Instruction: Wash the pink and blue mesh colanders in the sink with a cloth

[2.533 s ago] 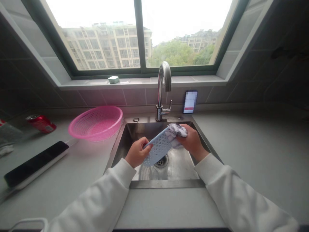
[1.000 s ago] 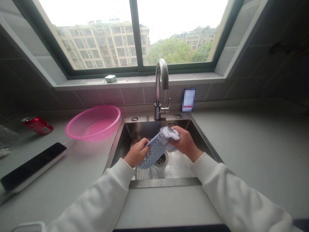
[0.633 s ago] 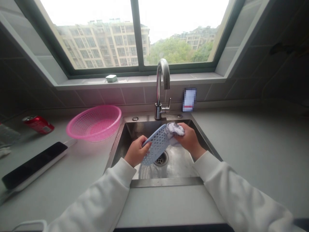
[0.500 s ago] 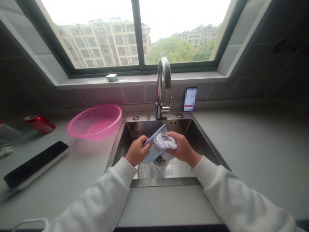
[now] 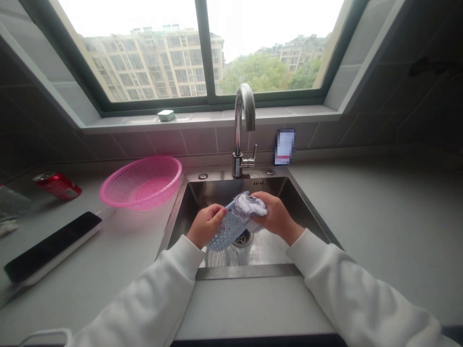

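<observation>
Over the steel sink (image 5: 213,190), left hand (image 5: 206,225) has its grip clamped on the edge of a pale blue plastic mesh tray (image 5: 224,235), tilted, low end above the drain (image 5: 245,238). Right hand (image 5: 277,217) clamps a bunched grey-white cloth (image 5: 250,205) against its face. Firm edge hold seems to steady the mesh against the cloth's pressure.

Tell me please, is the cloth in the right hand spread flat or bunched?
Bunched: the cloth is a crumpled wad in the right hand, pressed on the blue perforated plastic basket in the left hand.

A pale blue lattice-patterned plastic panel (image 5: 226,230) beside a pink mesh basket (image 5: 140,184).
</observation>
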